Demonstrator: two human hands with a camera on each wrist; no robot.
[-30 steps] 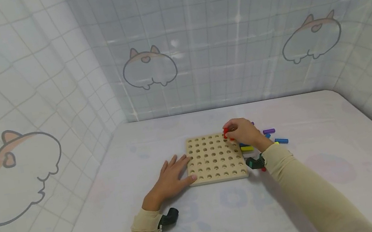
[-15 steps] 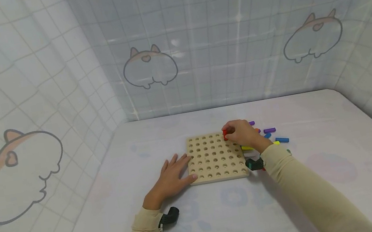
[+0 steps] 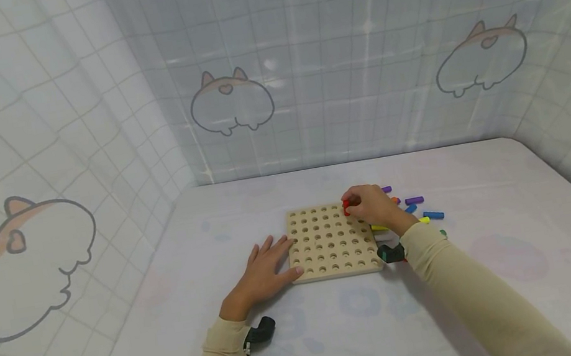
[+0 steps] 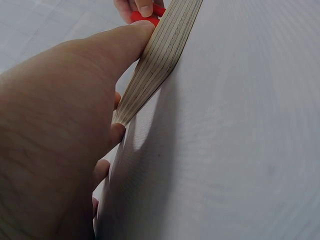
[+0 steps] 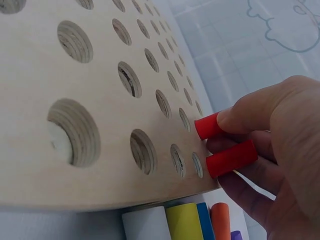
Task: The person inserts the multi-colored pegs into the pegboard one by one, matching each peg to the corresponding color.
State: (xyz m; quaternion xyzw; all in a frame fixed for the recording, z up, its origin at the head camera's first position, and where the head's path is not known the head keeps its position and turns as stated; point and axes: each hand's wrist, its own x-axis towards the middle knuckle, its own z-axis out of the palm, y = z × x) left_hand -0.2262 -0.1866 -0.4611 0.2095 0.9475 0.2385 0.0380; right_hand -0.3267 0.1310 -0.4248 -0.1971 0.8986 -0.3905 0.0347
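The wooden pegboard [image 3: 324, 241], a square plate of layered wood drilled with rows of round holes, lies flat on the white-covered bench [image 3: 490, 181] before the person. The left hand [image 3: 264, 274] grasps nothing: its fingers spread at the board's left edge, the thumb resting on the near left corner. The right hand [image 3: 375, 204], above the far right corner, pinches a red peg [image 5: 208, 126] upright at the far row of holes. A second red peg [image 5: 232, 158] stands just beside it under the same hand, close to the other fingers; whether either foot sits in a hole cannot be told. Along the board's right side lie a white peg [image 5: 145, 224], a yellow peg [image 5: 185, 222] and an orange peg [image 5: 220, 220]. Farther right on the bench are a purple peg [image 3: 414, 200] and a blue peg [image 3: 433, 215]. Dark devices [image 3: 391, 253] sit at both wrists, by the beige sleeves [image 3: 468, 286]. Behind hangs a gridded curtain [image 3: 321, 21] printed with cartoon animals [image 3: 231, 102].
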